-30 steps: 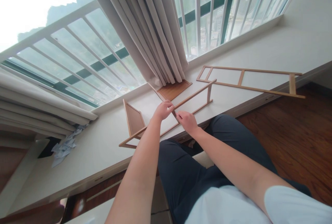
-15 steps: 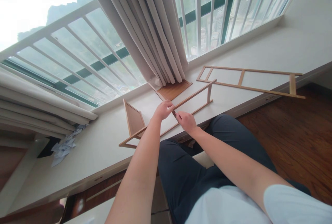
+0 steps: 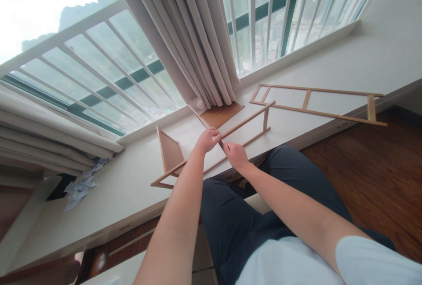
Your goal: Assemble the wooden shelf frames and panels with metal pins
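Note:
A light wooden frame (image 3: 249, 120) lies on its side on the white sill in front of me, with a wooden panel (image 3: 171, 148) standing up at its left end. My left hand (image 3: 208, 140) is closed around the frame's near rail where another wooden piece meets it. Beside it, my right hand (image 3: 236, 155) pinches something small and thin against that joint; a bright glint shows at the fingertips, but its kind is too small to make out. Behind my hands another wooden panel (image 3: 222, 114) lies flat, partly under the curtain.
A ladder-like wooden frame (image 3: 306, 100) lies to the right, its end reaching past the sill edge. Crumpled pale paper (image 3: 81, 188) sits at the left near a dark object. A grey curtain (image 3: 198, 34) hangs before barred windows. White sill (image 3: 132, 170) runs across.

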Available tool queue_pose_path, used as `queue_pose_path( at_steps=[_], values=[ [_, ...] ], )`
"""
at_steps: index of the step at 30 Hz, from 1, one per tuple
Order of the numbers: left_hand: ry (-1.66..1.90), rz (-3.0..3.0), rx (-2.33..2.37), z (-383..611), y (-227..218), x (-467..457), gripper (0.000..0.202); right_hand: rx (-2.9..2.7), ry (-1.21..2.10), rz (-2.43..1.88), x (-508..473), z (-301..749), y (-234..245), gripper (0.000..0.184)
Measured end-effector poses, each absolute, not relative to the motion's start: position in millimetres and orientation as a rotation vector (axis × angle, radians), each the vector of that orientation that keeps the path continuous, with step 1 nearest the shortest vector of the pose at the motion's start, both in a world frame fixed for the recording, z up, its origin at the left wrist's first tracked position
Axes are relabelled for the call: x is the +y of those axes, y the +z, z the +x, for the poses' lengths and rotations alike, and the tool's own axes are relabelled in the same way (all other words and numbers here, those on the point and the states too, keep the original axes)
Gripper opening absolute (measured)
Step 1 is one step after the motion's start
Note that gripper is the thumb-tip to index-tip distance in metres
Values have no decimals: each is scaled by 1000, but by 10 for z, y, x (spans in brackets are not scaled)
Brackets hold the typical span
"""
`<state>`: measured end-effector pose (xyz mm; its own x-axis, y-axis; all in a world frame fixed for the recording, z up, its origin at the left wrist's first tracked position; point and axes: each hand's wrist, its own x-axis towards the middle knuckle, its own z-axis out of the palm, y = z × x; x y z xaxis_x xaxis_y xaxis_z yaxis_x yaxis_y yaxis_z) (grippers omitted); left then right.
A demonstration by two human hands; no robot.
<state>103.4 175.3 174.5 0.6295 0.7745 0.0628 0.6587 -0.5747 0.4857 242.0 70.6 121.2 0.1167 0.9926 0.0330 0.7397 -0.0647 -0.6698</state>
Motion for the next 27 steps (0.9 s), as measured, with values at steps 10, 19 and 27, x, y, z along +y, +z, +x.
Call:
queue_pose_path(
  at_steps=[10,19,27],
  values=[
    [360,2470,1128,1029,1717,1779,28,-1258,902,-1628,742,2352,1156,50],
    [383,2463,1117,1037,1730,1765,29,-491,1529,-1199,758,2231,1266,37],
    [382,2451,1127,1043,1745,1756,29,-229,1742,-1032,719,2256,1412,34]
  ],
)
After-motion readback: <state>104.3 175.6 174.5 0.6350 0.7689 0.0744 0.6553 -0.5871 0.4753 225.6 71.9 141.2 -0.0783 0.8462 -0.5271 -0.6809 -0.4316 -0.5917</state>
